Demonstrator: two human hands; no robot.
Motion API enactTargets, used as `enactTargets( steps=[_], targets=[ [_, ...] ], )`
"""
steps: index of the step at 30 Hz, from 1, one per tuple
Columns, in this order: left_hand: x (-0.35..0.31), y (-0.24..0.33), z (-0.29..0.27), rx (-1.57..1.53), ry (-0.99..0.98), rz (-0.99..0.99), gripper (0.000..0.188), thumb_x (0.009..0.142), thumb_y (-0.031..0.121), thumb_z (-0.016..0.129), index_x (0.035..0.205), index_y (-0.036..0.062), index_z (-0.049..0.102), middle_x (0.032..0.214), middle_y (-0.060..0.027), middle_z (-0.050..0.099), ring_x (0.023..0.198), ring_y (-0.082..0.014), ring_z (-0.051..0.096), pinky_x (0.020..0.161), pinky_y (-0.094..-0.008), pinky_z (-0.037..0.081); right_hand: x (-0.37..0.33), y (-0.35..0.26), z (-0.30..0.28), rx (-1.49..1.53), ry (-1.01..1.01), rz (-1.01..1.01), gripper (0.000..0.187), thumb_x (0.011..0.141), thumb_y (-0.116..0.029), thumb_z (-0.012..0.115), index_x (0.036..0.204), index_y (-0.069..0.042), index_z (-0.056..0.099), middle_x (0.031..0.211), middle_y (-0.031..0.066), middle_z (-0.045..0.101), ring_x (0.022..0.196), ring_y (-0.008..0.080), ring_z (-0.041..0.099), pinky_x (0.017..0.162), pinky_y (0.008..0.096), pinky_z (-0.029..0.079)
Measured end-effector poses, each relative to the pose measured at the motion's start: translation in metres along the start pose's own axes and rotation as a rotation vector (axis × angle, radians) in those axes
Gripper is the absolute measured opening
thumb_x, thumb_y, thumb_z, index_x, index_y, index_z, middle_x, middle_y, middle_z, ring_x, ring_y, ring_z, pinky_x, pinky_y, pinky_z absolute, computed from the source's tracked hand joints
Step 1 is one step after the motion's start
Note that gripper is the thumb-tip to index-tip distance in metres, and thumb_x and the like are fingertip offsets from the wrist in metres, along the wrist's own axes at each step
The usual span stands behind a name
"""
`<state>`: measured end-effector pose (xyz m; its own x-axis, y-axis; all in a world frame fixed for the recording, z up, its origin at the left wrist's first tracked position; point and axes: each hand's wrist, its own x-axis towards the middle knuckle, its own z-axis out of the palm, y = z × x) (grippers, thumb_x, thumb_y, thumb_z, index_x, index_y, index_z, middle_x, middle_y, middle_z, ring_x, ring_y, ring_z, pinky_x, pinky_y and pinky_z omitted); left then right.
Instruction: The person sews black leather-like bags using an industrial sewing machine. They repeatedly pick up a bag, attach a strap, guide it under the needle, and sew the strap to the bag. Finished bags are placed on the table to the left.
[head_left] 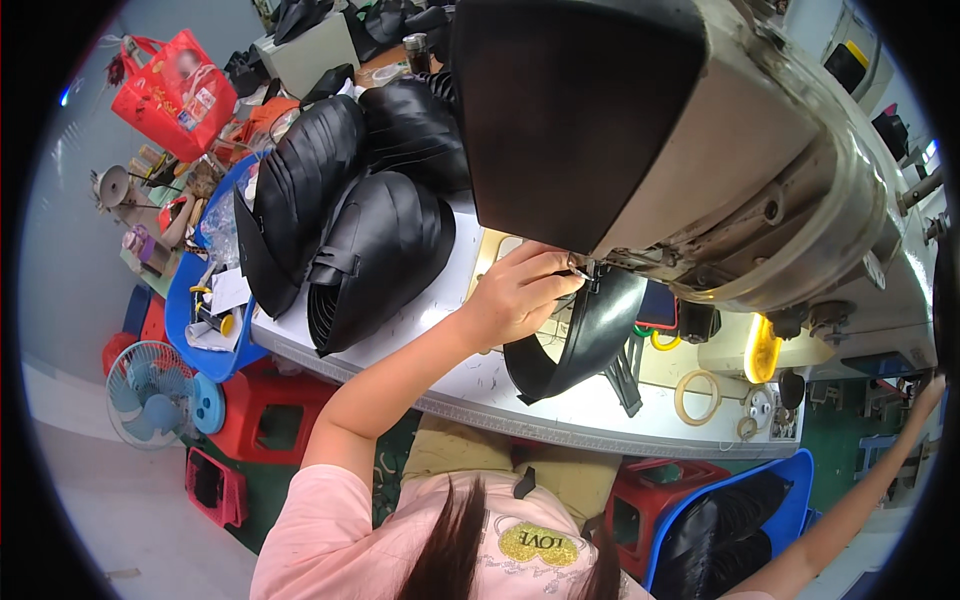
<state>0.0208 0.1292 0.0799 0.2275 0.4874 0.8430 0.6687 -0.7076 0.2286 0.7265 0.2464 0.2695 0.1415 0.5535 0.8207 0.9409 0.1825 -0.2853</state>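
Observation:
My left hand (513, 292) is beside the needle area of a large sewing machine (640, 130), its thumb and fingers pinched together. Something small and pale shows at the fingertips, too small to name. Just right of these fingers, a curved black leather-like piece (592, 335) hangs under the machine's head, its lower end resting on the white table (500, 400). Far to the right, my right arm stretches out to the machine's end; the right hand (932, 390) shows only in part at the dark rim, its fingers hidden.
Stacks of curved black pieces (385, 245) lie left of my arm. A blue tub (185, 300), red stool (265, 410) and fan (150, 395) stand at the left. Right of the machine's work are a tape roll (698, 397) and lit yellow lamp (762, 348). Below is a blue bin (800, 480) of black pieces.

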Motion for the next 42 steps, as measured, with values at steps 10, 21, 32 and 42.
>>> enactTargets(
  steps=[10,21,32,42],
  targets=[
    [0.001,-0.001,0.003,-0.095,0.015,-0.039,0.022,0.062,-0.008,0.063,0.082,0.0014,0.062,0.086,-0.0104,0.057,0.085,-0.0274,0.057,0.066,-0.0328,0.05,-0.195,0.064,0.134,0.163,-0.083,0.427,0.032,0.089,-0.026,0.049,0.105,-0.001,0.06,0.092,0.0079,0.062,0.058,0.009,0.045,0.049,0.0238,0.036],
    [-0.009,-0.008,0.012,-0.209,0.092,-0.094,0.025,0.06,-0.014,0.055,0.08,0.0007,0.06,0.085,-0.0098,0.058,0.082,-0.027,0.057,0.067,-0.0335,0.047,-0.195,-0.196,0.06,0.319,0.35,0.371,0.03,0.09,-0.026,0.046,0.095,-0.004,0.064,0.089,0.0018,0.064,0.056,0.0084,0.044,0.05,0.0216,0.035],
    [-0.005,-0.002,-0.004,-0.079,0.029,-0.052,0.026,0.065,-0.011,0.055,0.086,0.0019,0.061,0.09,-0.0101,0.061,0.087,-0.0275,0.059,0.071,-0.0331,0.048,-0.302,-0.308,0.104,0.619,-0.131,0.192,0.013,0.083,-0.002,0.047,0.082,0.002,0.059,0.062,0.0054,0.053,0.052,0.0116,0.048,0.052,0.0244,0.041],
    [-0.096,0.025,-0.072,-0.992,0.118,-1.357,0.016,0.078,0.0,0.057,0.094,0.0007,0.055,0.086,-0.005,0.061,0.079,-0.0102,0.059,0.072,-0.0217,0.047,-0.351,-0.458,0.147,0.97,-0.757,-0.149,0.034,0.073,-0.008,0.063,0.103,0.0,0.048,0.077,0.012,0.053,0.063,0.0253,0.054,0.056,0.0333,0.044]
  ],
)
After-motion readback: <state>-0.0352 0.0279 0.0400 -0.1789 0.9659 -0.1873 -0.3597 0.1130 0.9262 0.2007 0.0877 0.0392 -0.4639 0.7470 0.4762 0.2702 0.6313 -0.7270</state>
